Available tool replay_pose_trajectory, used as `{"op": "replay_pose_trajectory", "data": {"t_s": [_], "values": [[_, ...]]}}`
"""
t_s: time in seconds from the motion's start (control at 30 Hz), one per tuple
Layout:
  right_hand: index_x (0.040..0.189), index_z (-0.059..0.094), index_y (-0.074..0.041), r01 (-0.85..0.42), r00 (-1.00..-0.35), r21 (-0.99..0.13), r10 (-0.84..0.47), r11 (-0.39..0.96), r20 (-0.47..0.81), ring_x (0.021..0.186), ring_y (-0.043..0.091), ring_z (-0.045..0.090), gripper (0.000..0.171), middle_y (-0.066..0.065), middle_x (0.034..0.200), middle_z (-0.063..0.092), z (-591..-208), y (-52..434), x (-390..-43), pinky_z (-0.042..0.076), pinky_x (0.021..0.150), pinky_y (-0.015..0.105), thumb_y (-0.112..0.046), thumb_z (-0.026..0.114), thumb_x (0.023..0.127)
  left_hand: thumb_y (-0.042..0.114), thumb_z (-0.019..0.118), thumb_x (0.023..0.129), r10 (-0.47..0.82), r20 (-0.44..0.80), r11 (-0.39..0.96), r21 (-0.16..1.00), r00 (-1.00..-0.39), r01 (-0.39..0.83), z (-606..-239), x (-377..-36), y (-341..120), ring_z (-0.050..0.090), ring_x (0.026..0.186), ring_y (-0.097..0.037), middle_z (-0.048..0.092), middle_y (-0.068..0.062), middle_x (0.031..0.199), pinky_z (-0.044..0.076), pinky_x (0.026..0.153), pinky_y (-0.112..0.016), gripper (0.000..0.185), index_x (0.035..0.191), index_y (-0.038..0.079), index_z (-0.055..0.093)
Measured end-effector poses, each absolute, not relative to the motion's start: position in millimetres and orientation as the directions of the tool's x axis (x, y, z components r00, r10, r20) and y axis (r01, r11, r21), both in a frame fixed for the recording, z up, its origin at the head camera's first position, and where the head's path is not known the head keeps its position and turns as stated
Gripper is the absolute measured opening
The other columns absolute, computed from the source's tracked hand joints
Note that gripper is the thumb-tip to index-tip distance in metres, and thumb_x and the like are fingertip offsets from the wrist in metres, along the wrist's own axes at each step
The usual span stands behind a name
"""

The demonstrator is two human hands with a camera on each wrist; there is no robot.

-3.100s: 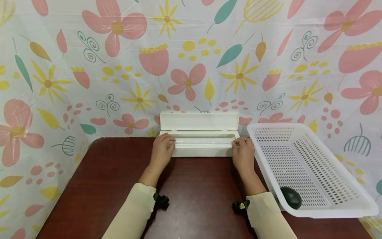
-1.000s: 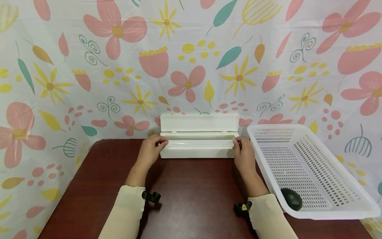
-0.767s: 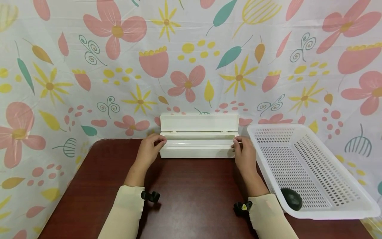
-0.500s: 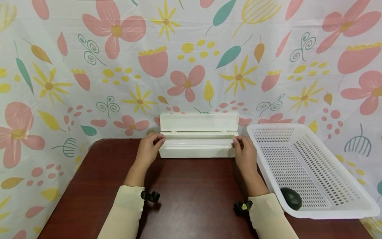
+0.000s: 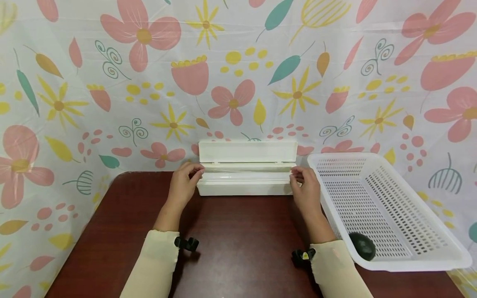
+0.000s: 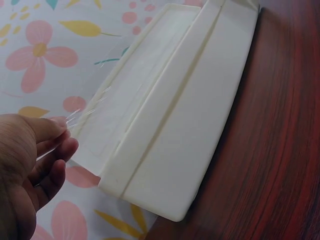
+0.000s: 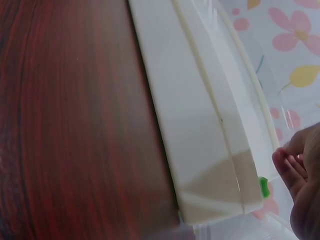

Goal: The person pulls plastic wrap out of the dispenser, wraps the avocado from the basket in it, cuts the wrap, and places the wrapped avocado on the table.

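A white cling film dispenser [image 5: 244, 189] lies at the table's back edge, its lid [image 5: 247, 151] raised against the flowered cloth. My left hand [image 5: 182, 184] pinches one corner of the clear cling film [image 6: 95, 102] between thumb and index finger, beside the box's left end. At the right end my right hand [image 5: 307, 188] pinches the film's other side. The left wrist view shows the film stretched and creased in front of the lid. A small green piece [image 7: 264, 187] sticks out at the box's right end. The roll's ends are hard to make out.
A white perforated plastic basket [image 5: 410, 265] stands on the right, close to my right forearm. In its near left corner lies a dark green, avocado-like fruit [image 5: 362, 246]. The dark red-brown table [image 5: 246, 248] ends at the cloth wall [image 5: 238, 62].
My left hand has shifted left from over the box to beside its end. My right hand has moved slightly right. A film edge now shows lifted between the hands.
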State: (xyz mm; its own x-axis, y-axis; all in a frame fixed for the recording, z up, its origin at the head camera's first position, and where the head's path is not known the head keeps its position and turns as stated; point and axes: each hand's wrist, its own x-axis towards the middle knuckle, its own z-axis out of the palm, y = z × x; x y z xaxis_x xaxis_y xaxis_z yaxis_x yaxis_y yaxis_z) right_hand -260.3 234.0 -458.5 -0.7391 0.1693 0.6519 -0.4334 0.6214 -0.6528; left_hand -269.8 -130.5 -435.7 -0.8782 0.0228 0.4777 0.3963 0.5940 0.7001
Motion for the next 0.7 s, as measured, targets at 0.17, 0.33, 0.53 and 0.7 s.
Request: {"op": "replay_pose_trajectory", "data": {"t_s": [0.17, 0.33, 0.53, 0.7], "values": [[0.105, 0.071, 0.003, -0.423, -0.713, -0.617, 0.176, 0.663, 0.678, 0.081, 0.026, 0.067, 0.012, 0.018, 0.096, 0.065, -456.2, 235.0, -257.7, 0.039, 0.073, -0.003, -0.002, 0.067, 0.095, 0.019, 0.067, 0.098, 0.022, 0.482, 0.59, 0.701, -0.876, 0.4, -433.9, -269.3, -131.0, 0.06, 0.078, -0.016, 0.064, -0.004, 0.09, 0.049, 0.068, -0.026, 0.016, 0.107, 0.008, 0.075], [0.106, 0.074, 0.0, -0.423, -0.689, -0.601, 0.191, 0.678, 0.699, 0.076, 0.027, 0.068, 0.014, 0.017, 0.094, 0.068, -455.0, 236.8, -256.9, 0.039, 0.07, -0.001, -0.006, 0.067, 0.096, 0.019, 0.067, 0.098, 0.026, 0.489, 0.593, 0.694, -0.872, 0.407, -431.7, -267.9, -131.0, 0.059, 0.078, -0.016, 0.064, -0.005, 0.091, 0.049, 0.068, -0.026, 0.015, 0.106, 0.008, 0.074], [0.105, 0.078, -0.004, -0.412, -0.651, -0.578, 0.216, 0.704, 0.728, 0.081, 0.027, 0.068, 0.014, 0.015, 0.094, 0.073, -452.0, 237.2, -255.8, 0.042, 0.073, 0.009, -0.01, 0.07, 0.095, 0.02, 0.066, 0.099, 0.037, 0.484, 0.592, 0.694, -0.874, 0.409, -428.3, -266.3, -131.4, 0.06, 0.08, -0.016, 0.065, -0.005, 0.095, 0.05, 0.069, -0.027, 0.019, 0.107, 0.006, 0.074], [0.104, 0.079, -0.005, -0.41, -0.626, -0.582, 0.248, 0.702, 0.74, 0.079, 0.019, 0.067, 0.014, 0.014, 0.091, 0.073, -448.0, 235.5, -254.1, 0.043, 0.071, 0.008, -0.01, 0.071, 0.094, 0.021, 0.066, 0.099, 0.037, 0.486, 0.588, 0.696, -0.873, 0.412, -427.3, -265.8, -133.0, 0.059, 0.079, -0.015, 0.065, -0.004, 0.094, 0.05, 0.069, -0.027, 0.02, 0.108, 0.005, 0.074]]}}
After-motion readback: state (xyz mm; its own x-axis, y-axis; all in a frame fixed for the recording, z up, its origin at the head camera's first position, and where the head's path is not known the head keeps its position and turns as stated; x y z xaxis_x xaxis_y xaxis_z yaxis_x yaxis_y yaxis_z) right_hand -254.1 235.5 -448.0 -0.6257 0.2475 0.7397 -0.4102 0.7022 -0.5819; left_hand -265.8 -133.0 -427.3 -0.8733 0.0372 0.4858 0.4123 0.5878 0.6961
